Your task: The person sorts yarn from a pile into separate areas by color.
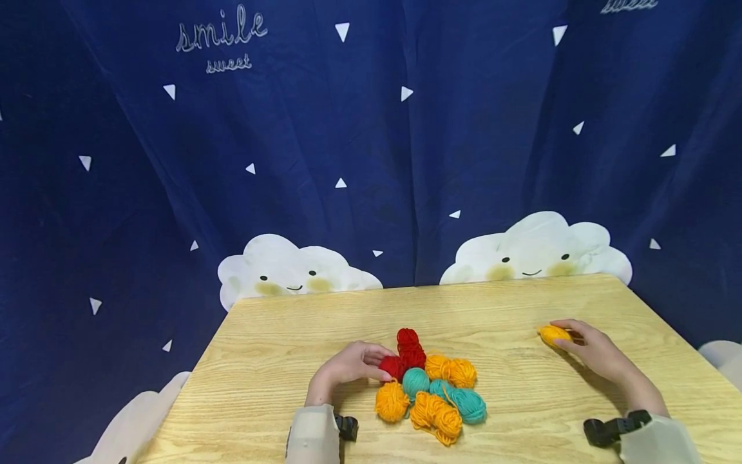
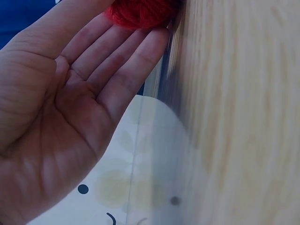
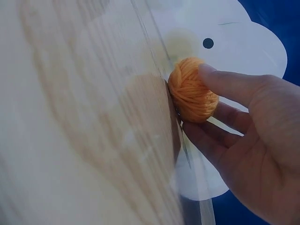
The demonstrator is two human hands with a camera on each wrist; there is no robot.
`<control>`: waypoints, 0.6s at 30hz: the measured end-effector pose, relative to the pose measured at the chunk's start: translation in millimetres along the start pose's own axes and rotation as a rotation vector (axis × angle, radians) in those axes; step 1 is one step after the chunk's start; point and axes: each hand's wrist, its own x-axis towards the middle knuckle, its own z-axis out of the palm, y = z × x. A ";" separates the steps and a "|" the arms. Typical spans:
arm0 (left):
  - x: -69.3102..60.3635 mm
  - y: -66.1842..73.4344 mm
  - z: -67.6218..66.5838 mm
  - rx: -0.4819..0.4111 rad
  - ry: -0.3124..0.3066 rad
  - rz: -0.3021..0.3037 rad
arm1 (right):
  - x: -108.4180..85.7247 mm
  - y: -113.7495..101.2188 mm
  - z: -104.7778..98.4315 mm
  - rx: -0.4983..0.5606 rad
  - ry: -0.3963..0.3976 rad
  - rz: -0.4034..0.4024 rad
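Fingers are gripping on both sides. Nearest, the yarn pile [image 1: 415, 384] is lying toward the table's [image 1: 278, 335] six o'clock; at its ten, the left hand [image 1: 349, 363] is pinching a red ball [image 1: 392, 368]. Farther, at its two, the right hand [image 1: 594, 350] is holding an orange ball [image 1: 554, 336]. Step, judged: handling single balls; lifting or placing, cannot tell. Next move probably calling for steady, light fingertips. Beyond, the curtain [image 1: 371, 129] is showing "smile sweet" at eleven, "sweet" at one; no yarn label legible.

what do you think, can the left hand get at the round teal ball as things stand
Probably yes, from above: nothing covers the teal ball. Straight across, though, the red ball touched by the left hand is in the way, beside an orange ball.
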 end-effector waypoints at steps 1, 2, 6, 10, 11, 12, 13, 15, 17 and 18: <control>-0.2 -0.2 -0.2 0.002 0.003 0.002 | 0.1 0.0 0.0 0.003 -0.001 0.002; -0.5 -0.5 -0.4 0.007 0.010 0.006 | 0.3 0.0 0.1 0.005 0.000 0.004; -2.8 -1.8 0.0 0.008 0.055 0.031 | -0.2 0.0 0.7 0.008 -0.002 0.008; -3.4 -5.3 -1.2 0.005 0.125 0.075 | -0.4 1.3 1.4 0.008 0.004 0.010; -3.1 -6.2 -1.8 0.009 0.143 0.085 | -0.3 1.7 1.6 0.010 0.006 0.012; -3.0 -7.0 -2.2 0.013 0.162 0.094 | -0.1 2.2 1.8 0.011 0.007 0.012; -2.6 -7.9 -2.6 0.019 0.183 0.105 | 0.2 2.6 2.0 0.011 0.007 0.014; -2.5 -8.1 -3.2 0.016 0.221 0.120 | 0.6 3.0 2.5 0.012 0.009 0.016; -2.5 -8.1 -3.4 0.014 0.256 0.134 | 0.8 3.2 3.2 0.013 0.009 0.016; -2.6 -7.9 -3.5 0.007 0.271 0.141 | 0.9 3.2 3.5 0.014 0.008 0.016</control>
